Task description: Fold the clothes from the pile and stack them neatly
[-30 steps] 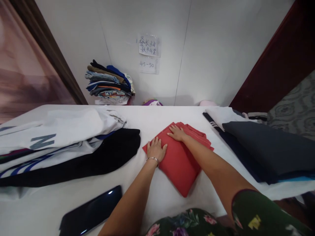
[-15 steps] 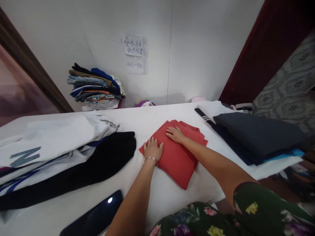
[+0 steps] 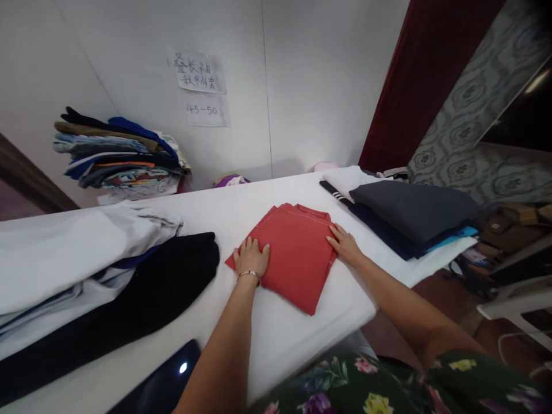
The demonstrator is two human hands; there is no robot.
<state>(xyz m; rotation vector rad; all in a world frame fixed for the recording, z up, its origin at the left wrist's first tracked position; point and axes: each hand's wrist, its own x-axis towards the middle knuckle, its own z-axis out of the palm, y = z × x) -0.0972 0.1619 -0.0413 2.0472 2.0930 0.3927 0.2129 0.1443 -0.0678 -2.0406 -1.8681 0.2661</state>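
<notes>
One folded red garment lay on the white table, right of some black clothing. I saw the left hand spread flat on its left part and, well apart, the right hand, fingers loosely extended, touching its right edge.
</notes>
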